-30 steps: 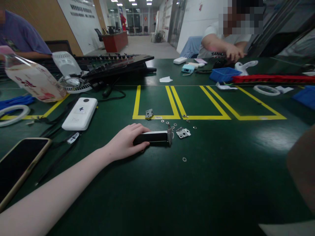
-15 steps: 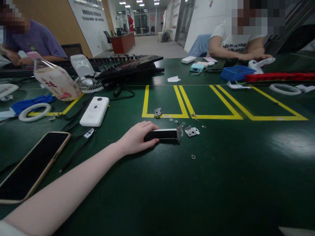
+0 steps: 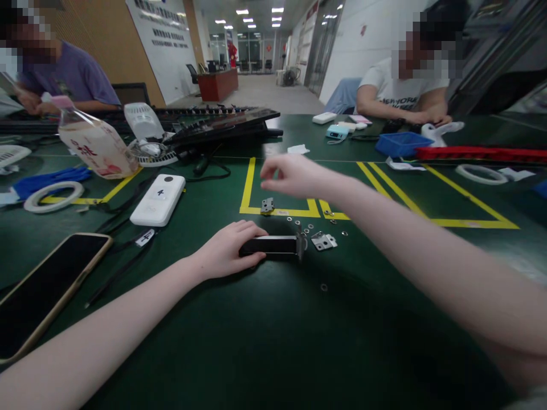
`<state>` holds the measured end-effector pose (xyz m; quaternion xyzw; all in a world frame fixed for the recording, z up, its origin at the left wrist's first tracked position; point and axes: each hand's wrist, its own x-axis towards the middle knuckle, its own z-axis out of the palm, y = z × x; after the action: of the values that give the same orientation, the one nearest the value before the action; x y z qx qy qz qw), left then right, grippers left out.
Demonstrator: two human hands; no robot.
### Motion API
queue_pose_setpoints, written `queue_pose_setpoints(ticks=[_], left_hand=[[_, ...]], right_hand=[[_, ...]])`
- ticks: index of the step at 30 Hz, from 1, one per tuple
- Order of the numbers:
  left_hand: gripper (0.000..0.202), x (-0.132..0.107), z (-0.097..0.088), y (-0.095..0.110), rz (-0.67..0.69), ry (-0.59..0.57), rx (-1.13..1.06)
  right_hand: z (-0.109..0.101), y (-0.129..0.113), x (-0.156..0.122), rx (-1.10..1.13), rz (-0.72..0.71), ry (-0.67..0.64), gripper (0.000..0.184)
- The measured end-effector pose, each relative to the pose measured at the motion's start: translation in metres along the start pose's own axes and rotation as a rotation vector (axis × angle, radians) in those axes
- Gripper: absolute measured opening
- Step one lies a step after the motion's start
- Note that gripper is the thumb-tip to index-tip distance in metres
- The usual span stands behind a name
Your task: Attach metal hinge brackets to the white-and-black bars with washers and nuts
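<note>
My left hand (image 3: 231,249) is closed around a black bar with silver edges (image 3: 276,245), which lies along the table. A metal end plate (image 3: 300,245) stands crosswise at the bar's right end. Above the yellow-taped rectangle, my right hand (image 3: 294,175) hovers with curled fingers, a gap between them and nothing visible inside. Just below its fingertips is a small metal bracket with holes (image 3: 267,205), on the tape line. Another bent metal bracket (image 3: 323,241) rests right of the bar. Several small washers (image 3: 298,222) are scattered nearby, with a single washer (image 3: 323,287) closer to me.
On the left are a phone (image 3: 51,290), a white power bank (image 3: 158,200), a tape roll (image 3: 53,197) and a drink bottle (image 3: 96,142). A black keyboard-like panel (image 3: 231,126) lies behind. Farther right stands a blue tray (image 3: 401,144). Two people sit across the table.
My right hand has come in from the right and now reaches over the taped rectangle. My left hand still holds the bar. The view has shifted slightly.
</note>
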<state>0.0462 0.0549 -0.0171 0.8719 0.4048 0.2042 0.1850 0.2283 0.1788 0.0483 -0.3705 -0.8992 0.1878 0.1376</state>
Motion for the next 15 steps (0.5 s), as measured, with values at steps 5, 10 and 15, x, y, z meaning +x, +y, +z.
queue_pose_setpoints(ticks=[5, 10, 15], left_hand=[[0.029, 0.0, 0.0, -0.001, -0.022, -0.02, -0.003], [0.029, 0.0, 0.0, 0.0, -0.034, -0.029, -0.02], [0.028, 0.0, -0.001, -0.001, -0.021, -0.024, -0.021]], right_hand=[[0.031, 0.017, -0.006, -0.116, 0.1, -0.07, 0.025], [0.04, 0.026, -0.009, 0.012, 0.142, -0.019, 0.007], [0.033, 0.021, -0.03, 0.361, 0.162, -0.058, 0.018]])
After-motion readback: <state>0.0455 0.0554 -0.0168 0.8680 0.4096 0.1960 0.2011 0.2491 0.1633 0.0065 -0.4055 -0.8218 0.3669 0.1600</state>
